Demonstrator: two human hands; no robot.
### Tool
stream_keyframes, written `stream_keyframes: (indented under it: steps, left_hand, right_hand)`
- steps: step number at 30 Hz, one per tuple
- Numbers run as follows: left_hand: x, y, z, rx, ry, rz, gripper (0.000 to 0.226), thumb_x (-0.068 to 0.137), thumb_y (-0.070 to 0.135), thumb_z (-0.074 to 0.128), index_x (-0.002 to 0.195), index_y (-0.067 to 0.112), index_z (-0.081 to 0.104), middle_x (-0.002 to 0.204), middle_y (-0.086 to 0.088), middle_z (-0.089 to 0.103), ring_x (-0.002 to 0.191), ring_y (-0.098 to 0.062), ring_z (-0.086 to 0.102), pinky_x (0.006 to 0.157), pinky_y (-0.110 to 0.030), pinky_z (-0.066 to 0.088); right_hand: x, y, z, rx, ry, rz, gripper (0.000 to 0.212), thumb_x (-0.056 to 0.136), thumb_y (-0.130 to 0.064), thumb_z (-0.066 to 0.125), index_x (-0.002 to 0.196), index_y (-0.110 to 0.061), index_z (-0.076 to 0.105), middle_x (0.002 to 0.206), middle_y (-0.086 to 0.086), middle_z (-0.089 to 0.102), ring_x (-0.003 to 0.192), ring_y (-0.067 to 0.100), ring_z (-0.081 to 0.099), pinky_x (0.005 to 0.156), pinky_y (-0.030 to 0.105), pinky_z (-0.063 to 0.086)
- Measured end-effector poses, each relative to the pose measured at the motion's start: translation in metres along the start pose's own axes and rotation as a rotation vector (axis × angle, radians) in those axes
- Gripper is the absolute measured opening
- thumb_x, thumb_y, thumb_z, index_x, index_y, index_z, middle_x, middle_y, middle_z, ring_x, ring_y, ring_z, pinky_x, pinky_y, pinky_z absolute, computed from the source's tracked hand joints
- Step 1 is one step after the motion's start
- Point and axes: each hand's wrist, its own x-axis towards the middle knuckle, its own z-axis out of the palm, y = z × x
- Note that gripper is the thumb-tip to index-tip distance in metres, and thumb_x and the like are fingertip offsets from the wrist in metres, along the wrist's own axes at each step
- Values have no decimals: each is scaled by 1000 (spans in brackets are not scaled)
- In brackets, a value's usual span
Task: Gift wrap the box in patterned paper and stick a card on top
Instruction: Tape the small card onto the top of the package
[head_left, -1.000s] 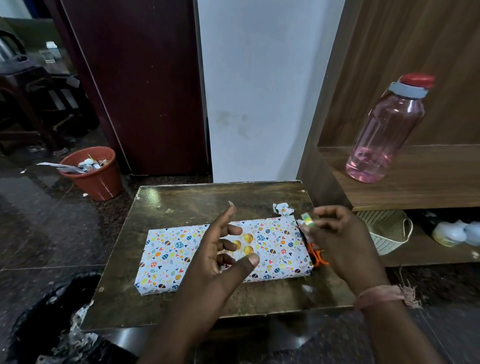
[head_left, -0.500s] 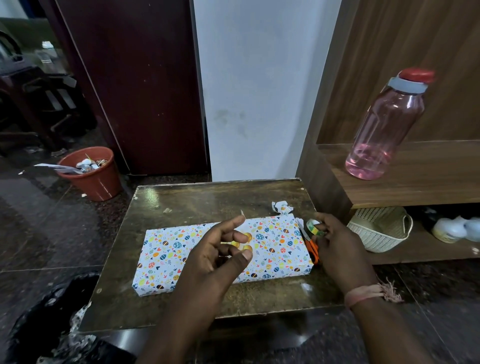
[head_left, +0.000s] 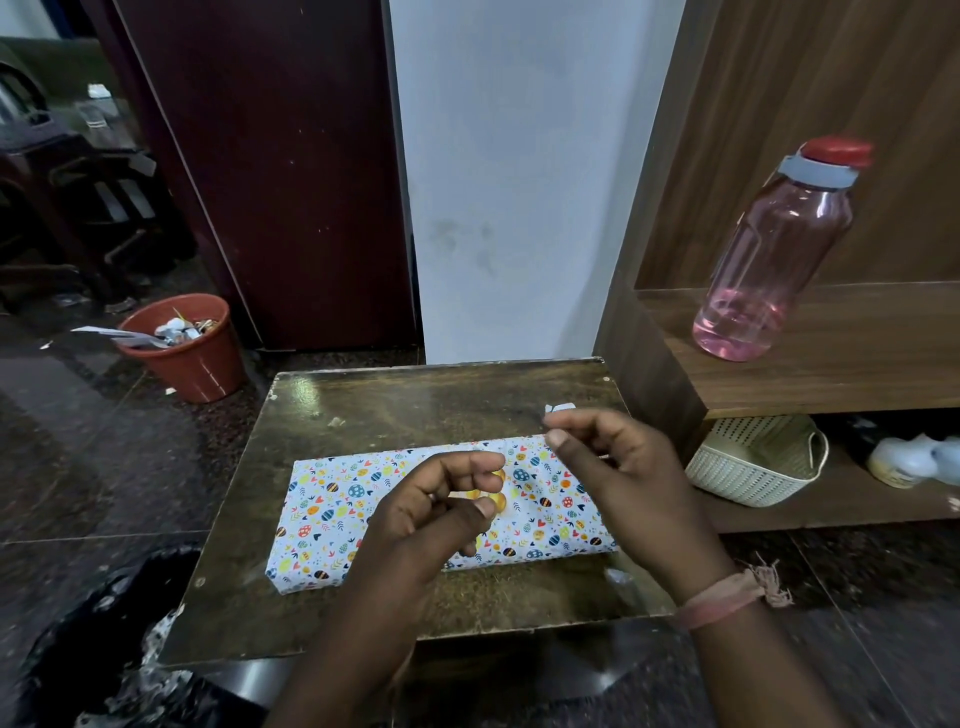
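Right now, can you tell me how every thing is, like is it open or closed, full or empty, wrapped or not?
box: fully wrapped in patterned paper, lying flat on the table.
pink bottle: cap on, upright, a little liquid at the bottom.
red bucket: no lid, holds scraps.
white basket: on the lower shelf; contents hidden.
left hand: fingers curled over the box; a grip cannot be told.
right hand: fingers curled; a grip cannot be told.

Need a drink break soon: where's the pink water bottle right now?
In the head view, the pink water bottle stands upright on the wooden shelf at upper right, above the white basket and right of the table.
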Motion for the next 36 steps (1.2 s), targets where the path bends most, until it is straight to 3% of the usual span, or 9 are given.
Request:
stream_keyframes:
  steps: [2,5,12,18,21,26,29,32,36]
  left_hand:
    - [1,-1,0,4,-11,1,43,68,41,74,108,26,77,109,-2,74,85,-11,61,73,-34,42]
    - [1,-2,0,-5,-35,4,38,70,39,73,105,23,77,103,-5,72,81,-12,58,71,-33,40]
    - [2,-1,3,-27,42,-41,12,88,36,76,91,25,78,81,-1,65,73,-16,49,65,-30,41]
    - [1,3,5,60,196,-32,25,81,43,70,88,21,78,78,-25,57,68,-22,43,66,-39,40]
    - [0,3,5,178,259,-1,16,85,43,71,88,30,80,66,-16,53,65,-20,42,65,-35,40]
    - [-3,1,9,306,287,67,9,92,29,74,91,33,82,62,16,65,49,3,46,52,-9,35]
    - [-2,-4,11,442,331,112,18,94,27,73,106,40,75,74,20,68,56,1,55,55,-10,39]
    - [0,-10,6,598,410,183,33,94,25,71,123,40,65,95,22,69,88,0,61,71,-12,45]
    - [3,-24,-4,1004,438,275,30,88,42,66,116,34,74,118,14,61,118,-10,50,97,-33,40]
  right_hand:
    - [-4,-10,8,136,-201,39,15,94,-31,71,107,-30,76,101,-3,76,90,9,66,78,27,51]
    - [-8,-13,15,234,-304,48,19,90,-30,72,107,-24,77,94,11,74,77,14,59,71,31,50]
    - [-11,-14,19,349,-291,54,6,86,-7,76,93,-9,75,79,9,72,72,17,61,64,28,49]
    - [-11,-13,24,324,-259,64,4,89,-10,74,89,-6,76,75,13,71,67,15,62,62,28,50]
    - [-10,-12,26,299,-210,88,6,90,-8,73,87,-9,78,76,15,72,63,13,60,60,28,50]
    - [-9,-10,24,237,-156,147,7,90,-9,73,86,-10,79,72,5,73,60,11,60,56,27,49]
    - [-7,-8,21,230,-120,189,7,90,-10,73,84,-8,77,68,6,68,58,15,57,55,28,49]
    - [-4,-2,16,323,-19,272,10,90,-10,73,85,-3,74,66,8,62,59,19,54,55,29,47]
    - [-2,-1,7,486,22,356,9,92,-7,69,88,1,72,77,12,66,65,20,58,56,31,50]
